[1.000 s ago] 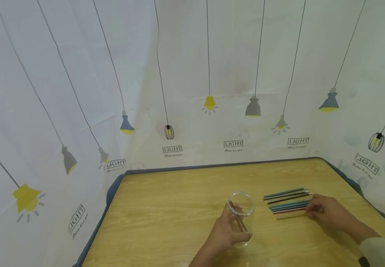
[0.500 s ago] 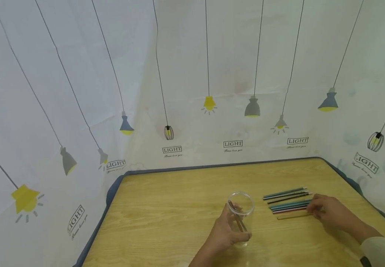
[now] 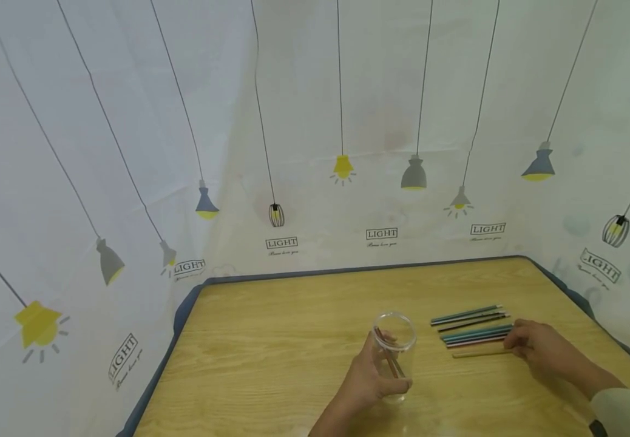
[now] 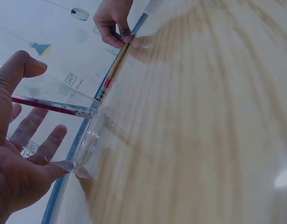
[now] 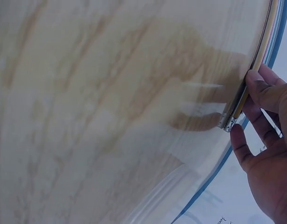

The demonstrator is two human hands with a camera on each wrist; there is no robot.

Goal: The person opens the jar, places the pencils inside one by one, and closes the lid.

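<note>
My left hand (image 3: pixel 366 379) holds a clear, open-topped cup (image 3: pixel 406 359) upright on the table, thumb and fingers around its wall. Reddish pencils (image 3: pixel 388 358) lean inside the cup; the left wrist view shows a red pencil (image 4: pixel 50 106) through the plastic. To the right, my right hand (image 3: pixel 544 349) pinches the near end of a yellow pencil (image 3: pixel 476 354), which lies on the table. Its silver end (image 5: pixel 230 123) shows just below the thumb in the right wrist view. Behind it lie several blue, dark and red pencils (image 3: pixel 476 335) side by side, their right ends partly hidden by my hand.
A wood-grain table (image 3: pixel 271 340) carries everything, its edge trimmed in dark blue (image 3: pixel 369 269). White sheeting (image 3: pixel 304 121) printed with hanging lamps stands around its back and sides. More pencils (image 3: pixel 468 315) lie slightly apart at the back of the group.
My right hand shifts very slightly right along the yellow pencil, which stays on the table. My left hand and the cup keep their place.
</note>
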